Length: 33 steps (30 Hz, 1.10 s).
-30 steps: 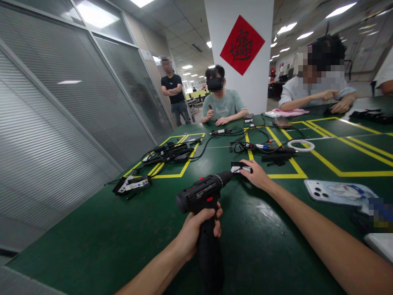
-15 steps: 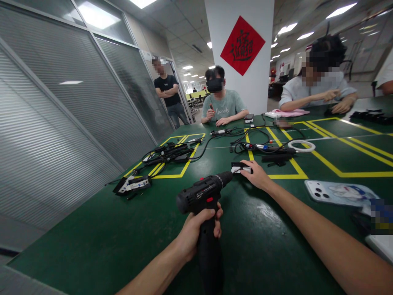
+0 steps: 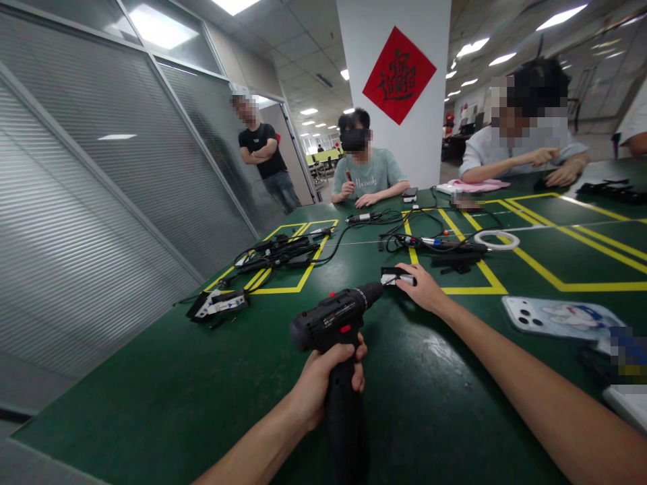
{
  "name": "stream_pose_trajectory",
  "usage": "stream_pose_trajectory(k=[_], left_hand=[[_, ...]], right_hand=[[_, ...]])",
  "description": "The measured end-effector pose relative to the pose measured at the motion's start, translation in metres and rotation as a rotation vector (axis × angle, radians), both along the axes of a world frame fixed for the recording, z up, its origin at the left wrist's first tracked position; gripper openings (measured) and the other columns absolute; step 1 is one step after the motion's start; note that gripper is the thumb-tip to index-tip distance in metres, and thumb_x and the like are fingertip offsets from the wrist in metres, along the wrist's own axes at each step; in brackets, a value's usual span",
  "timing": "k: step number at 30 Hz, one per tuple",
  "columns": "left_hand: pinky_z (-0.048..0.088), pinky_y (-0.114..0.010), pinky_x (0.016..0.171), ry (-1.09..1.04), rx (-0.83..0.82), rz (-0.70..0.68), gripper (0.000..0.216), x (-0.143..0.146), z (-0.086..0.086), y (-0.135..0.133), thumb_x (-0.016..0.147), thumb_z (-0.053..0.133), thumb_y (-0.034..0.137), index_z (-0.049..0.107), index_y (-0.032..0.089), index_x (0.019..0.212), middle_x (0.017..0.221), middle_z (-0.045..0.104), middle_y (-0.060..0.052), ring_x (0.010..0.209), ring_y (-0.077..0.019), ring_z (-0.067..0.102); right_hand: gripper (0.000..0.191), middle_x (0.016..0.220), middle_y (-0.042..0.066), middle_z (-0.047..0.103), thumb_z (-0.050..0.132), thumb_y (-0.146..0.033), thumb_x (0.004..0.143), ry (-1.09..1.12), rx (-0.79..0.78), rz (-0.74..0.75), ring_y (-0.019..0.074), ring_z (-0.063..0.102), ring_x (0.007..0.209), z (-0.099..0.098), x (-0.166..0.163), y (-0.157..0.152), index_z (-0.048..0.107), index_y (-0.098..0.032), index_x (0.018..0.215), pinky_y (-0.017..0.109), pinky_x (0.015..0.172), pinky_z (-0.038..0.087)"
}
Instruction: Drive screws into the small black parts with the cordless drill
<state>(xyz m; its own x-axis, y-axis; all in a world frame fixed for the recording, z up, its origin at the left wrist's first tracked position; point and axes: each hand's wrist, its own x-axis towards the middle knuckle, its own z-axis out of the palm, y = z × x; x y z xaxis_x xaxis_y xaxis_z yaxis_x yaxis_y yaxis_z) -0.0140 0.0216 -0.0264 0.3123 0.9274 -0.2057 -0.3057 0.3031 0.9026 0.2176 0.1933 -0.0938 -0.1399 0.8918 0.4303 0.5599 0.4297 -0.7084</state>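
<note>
My left hand (image 3: 328, 377) is wrapped round the handle of a black cordless drill (image 3: 333, 315) with red buttons. The drill points forward and right, and its bit reaches a small black and white part (image 3: 391, 277) on the green table. Whether the bit touches the part I cannot tell. My right hand (image 3: 417, 286) grips that small part from its right side, fingers bent over it. The far ends of those fingers are partly hidden.
Tangled black cables (image 3: 283, 252) lie on the left, near a black and white assembly (image 3: 220, 304). More cables, tools and a white ring (image 3: 497, 240) are beyond my right hand. A phone (image 3: 561, 316) lies at right. Two people sit across the table; another stands by the doorway.
The standing person has shifted left by the doorway. My hands, the drill and the small part look unmoved.
</note>
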Motion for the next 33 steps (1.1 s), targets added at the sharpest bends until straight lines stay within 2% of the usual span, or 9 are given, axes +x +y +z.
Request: stream_pose_trajectory(k=[33], left_hand=[[0.043,-0.029,0.055,-0.02,-0.015,0.012,0.021,-0.0002,-0.0006,0.0008,0.081,0.05,0.024,0.054,0.012,0.098,0.081,0.052,-0.003,0.046,-0.0072,0.048]], right_hand=[[0.039,0.107,0.006,0.054,0.056,-0.031,0.079,-0.003,0.013,0.002,0.0195,0.056,0.099,-0.0001,0.0003,0.0011,0.058,-0.025,0.118,0.034,0.094,0.041]])
